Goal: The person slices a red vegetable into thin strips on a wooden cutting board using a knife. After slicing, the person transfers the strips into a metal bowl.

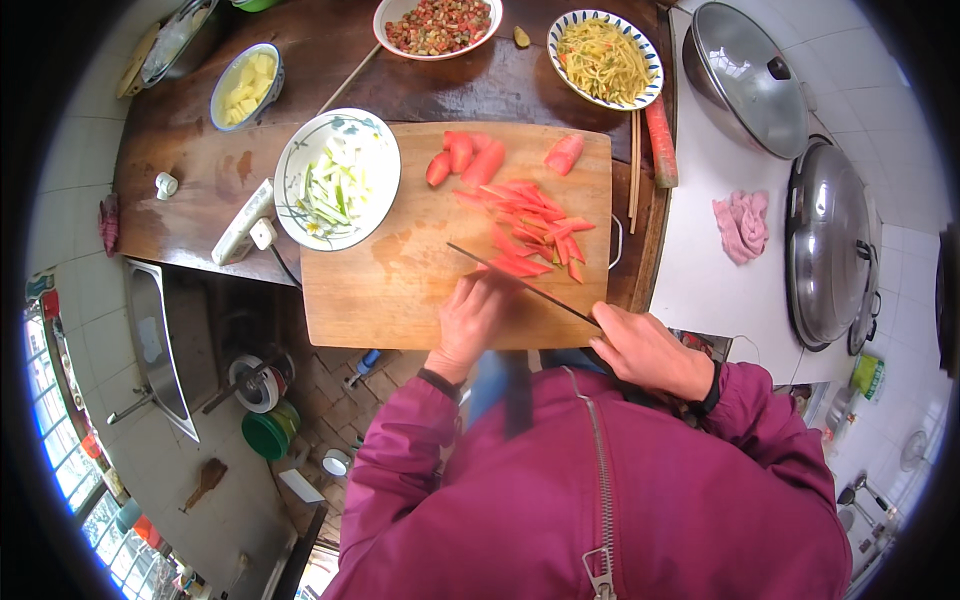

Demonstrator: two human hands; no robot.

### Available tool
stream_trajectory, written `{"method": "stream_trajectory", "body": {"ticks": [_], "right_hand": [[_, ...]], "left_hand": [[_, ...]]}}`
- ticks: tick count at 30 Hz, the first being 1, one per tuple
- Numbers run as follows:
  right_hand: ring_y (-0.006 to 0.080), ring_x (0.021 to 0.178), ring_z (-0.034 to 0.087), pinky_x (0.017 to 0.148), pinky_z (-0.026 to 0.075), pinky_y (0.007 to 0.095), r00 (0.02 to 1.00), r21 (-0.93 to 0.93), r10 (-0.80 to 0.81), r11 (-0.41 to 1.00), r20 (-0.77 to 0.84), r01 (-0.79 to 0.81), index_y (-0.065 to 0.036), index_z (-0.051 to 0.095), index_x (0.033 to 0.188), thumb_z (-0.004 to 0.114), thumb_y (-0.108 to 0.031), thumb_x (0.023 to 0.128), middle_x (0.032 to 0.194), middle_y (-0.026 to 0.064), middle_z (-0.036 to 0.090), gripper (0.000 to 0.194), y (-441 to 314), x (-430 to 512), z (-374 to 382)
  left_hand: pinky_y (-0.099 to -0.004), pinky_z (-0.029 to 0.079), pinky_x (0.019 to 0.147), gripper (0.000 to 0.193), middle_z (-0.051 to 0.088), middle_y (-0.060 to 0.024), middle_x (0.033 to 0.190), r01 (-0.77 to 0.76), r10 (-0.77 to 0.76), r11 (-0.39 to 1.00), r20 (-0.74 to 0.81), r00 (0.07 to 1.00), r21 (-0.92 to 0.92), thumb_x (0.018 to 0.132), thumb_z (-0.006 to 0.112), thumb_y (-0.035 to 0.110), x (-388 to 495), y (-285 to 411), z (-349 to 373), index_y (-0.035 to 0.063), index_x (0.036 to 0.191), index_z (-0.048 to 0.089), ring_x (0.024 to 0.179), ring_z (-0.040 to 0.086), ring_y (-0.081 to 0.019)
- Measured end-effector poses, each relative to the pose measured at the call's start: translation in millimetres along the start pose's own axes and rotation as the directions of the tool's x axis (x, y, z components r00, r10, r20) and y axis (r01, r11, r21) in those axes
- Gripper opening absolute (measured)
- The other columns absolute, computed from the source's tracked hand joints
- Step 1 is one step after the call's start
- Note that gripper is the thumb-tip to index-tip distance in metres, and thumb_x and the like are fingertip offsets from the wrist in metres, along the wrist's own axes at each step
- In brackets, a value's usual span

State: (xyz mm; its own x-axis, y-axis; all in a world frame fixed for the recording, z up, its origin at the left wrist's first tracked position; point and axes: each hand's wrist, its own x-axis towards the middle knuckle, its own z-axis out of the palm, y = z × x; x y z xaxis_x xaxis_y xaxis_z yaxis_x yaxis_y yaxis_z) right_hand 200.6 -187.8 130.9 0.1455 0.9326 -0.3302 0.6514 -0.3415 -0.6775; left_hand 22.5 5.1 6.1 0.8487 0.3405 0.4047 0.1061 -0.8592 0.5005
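My right hand (652, 352) grips the handle of a kitchen knife (525, 285), its thin dark blade slanting up and left over a wooden cutting board (375, 300). Close to the blade's near side, my left hand (476, 307) rests on the board with fingers curled; whatever lies under the fingertips is hidden. Beyond the blade spreads a pile of orange-red carrot slices (536, 225). Several larger carrot chunks (480, 161) lie at the board's far side, and one more chunk (564, 154) sits apart on the right.
A bowl of sliced green-white vegetable (337, 180) overlaps the board's left corner, beside a power strip (244, 225). Behind stand bowls of potato slices (247, 86), diced vegetables (439, 26) and yellow shreds (604, 60). Chopsticks (635, 172), a carrot (660, 142) and a lidded pan (829, 240) are right.
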Motion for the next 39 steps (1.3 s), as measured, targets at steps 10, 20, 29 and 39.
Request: {"method": "stream_trajectory", "body": {"ticks": [10,20,29,39], "right_hand": [[0.0492,0.078,0.059,0.062,0.048,0.0533,0.994,0.056,-0.025,0.998,-0.106,0.031,0.000,0.046,0.106,0.063,-0.012,0.092,0.086,0.0266,0.059,0.025,10.5,11.1,10.0],[0.0482,0.078,0.059,0.062,0.048,0.0525,1.000,0.003,0.013,1.000,0.020,-0.013,0.000,0.044,0.105,0.063,-0.012,0.091,0.091,0.0256,0.059,0.027,-8.4,-6.0,-8.5],[0.0486,0.076,0.058,0.060,0.045,0.0535,0.998,0.066,-0.036,0.997,-0.056,0.040,0.000,0.046,0.104,0.063,-0.012,0.092,0.084,0.0264,0.058,0.024,16.0,20.1,16.1],[0.0484,0.077,0.059,0.061,0.047,0.0529,1.000,0.041,-0.004,0.999,-0.012,0.004,0.000,0.045,0.105,0.064,-0.013,0.092,0.088,0.0257,0.059,0.027,-0.8,-0.2,-4.3]], "left_hand": [[-0.0362,0.054,0.080,0.028,0.066,-0.0059,0.103,-0.016,0.016,1.000,0.012,1.000,0.004,0.072,0.076,0.002,-0.8,-1.2,1.9,0.0069,0.099,0.072,0.095,0.062,-0.0264],[-0.0367,0.054,0.077,0.025,0.064,-0.0086,0.099,0.023,-0.023,1.000,-0.021,1.000,0.014,0.070,0.077,0.003,-4.6,-0.6,3.2,0.0063,0.095,0.072,0.090,0.062,-0.0288],[-0.0359,0.054,0.077,0.027,0.065,-0.0072,0.101,0.041,-0.041,0.999,0.004,0.999,-0.015,0.073,0.077,0.004,-4.6,-1.1,2.2,0.0079,0.099,0.072,0.091,0.062,-0.0270],[-0.0368,0.054,0.076,0.027,0.065,-0.0073,0.100,0.026,-0.026,1.000,-0.021,0.999,-0.002,0.071,0.076,0.003,-5.4,-2.1,4.0,0.0075,0.098,0.072,0.091,0.062,-0.0278]]}}
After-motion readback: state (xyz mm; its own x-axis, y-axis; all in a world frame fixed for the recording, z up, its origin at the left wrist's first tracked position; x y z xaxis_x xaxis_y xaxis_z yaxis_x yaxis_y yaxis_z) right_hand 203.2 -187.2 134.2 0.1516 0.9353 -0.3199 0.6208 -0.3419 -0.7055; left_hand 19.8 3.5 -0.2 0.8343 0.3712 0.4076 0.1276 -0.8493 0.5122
